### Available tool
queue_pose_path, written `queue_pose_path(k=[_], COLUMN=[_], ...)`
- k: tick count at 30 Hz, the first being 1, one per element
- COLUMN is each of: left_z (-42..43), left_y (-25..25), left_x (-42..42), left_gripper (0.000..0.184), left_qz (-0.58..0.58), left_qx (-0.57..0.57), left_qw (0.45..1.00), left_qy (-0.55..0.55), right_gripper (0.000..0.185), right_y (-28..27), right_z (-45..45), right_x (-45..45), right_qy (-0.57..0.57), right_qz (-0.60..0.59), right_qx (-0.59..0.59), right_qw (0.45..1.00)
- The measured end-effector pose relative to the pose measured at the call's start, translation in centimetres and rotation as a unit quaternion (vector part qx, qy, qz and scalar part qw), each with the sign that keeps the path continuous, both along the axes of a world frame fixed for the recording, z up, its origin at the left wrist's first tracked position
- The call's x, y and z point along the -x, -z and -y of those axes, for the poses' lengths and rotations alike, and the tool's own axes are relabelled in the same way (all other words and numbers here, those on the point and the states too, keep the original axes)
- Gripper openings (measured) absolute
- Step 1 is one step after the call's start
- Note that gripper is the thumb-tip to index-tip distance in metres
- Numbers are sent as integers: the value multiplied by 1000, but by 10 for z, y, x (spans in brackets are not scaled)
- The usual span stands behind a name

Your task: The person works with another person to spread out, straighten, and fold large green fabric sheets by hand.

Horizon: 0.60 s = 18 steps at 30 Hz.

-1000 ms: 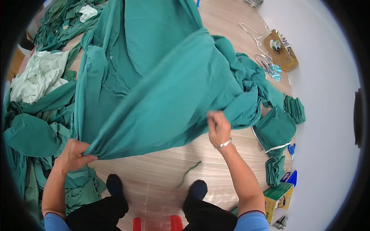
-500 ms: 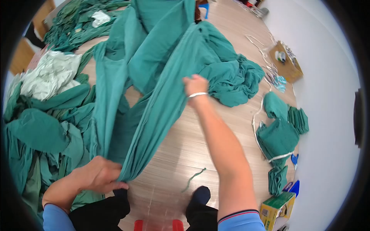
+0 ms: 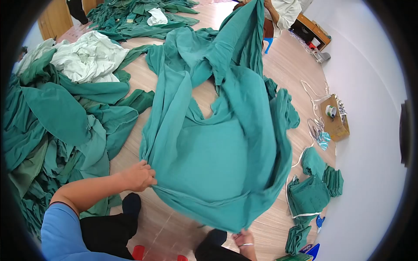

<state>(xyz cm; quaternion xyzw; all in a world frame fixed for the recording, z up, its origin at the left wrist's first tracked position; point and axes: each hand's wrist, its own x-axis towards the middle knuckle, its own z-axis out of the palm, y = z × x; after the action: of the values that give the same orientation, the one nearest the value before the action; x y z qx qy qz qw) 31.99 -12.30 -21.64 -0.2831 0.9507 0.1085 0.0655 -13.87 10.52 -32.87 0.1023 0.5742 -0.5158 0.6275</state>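
Observation:
A large green cloth hangs spread in front of me, with folds along its sides and an opening near its middle. My left hand is closed on its near left edge. At its lowest near edge, my right hand pinches the cloth, low in the view. The far end of the cloth rises to the hand of another person, seated at the top of the view and partly hidden by the fabric.
Piled green cloths lie at left, with a white cloth on them. Another green heap is farther back. Along the right wall are a cardboard box, white cords and folded green bundles. My feet are below the cloth.
The cloth has opened out from a gathered strip. My right hand has moved down to its near edge, and my left hand has moved up slightly. The other person has come into view.

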Motion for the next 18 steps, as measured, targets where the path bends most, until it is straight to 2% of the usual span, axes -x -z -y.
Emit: queue_pose_path(k=[1,2,4,6,7,8,10,11,13,14,15,16,18], left_z=[-4,-7,-5,-2,1,5,12,16,22,23,24,24,23], left_y=[4,7,10,14,16,17,6,-7,-27,-33,-35,-34,-28], left_x=[0,0,-2,-5,-9,-14,-12,-11,-11,-13,-15,-20,-29], left_gripper=[7,7,8,11,11,13,15,18,21,28,35,35,29], left_qz=[3,24,48,52,53,61,70,99,130,146,162,163,137], left_qx=[3,-32,-65,-112,-112,-128,-143,-153,-161,-174,-188,-189,-148], left_qw=[1000,999,997,991,992,988,984,978,971,964,956,955,963], left_qy=[2,-10,-13,-43,-34,-56,-75,-98,-121,-140,-159,-160,-179], right_gripper=[17,21,33,44,52,60,73,73,78,78,79,79,48], right_y=[13,23,31,31,16,55,15,3,-7,-2,10,25,107], right_z=[-3,-2,23,66,91,105,148,167,193,194,194,193,189], right_x=[-8,-7,7,38,38,73,71,66,57,58,60,59,70], right_qy=[-58,-195,-261,-285,-261,-299,-348,-345,-291,-291,-296,-298,-232], right_qz=[-39,-159,-240,-334,-427,-552,-654,-653,-679,-679,-643,-601,-474], right_qx=[-110,-174,-146,-108,-91,-58,-92,-94,-286,-284,-231,-177,-111], right_qw=[991,952,924,892,861,777,665,667,610,611,668,720,842])
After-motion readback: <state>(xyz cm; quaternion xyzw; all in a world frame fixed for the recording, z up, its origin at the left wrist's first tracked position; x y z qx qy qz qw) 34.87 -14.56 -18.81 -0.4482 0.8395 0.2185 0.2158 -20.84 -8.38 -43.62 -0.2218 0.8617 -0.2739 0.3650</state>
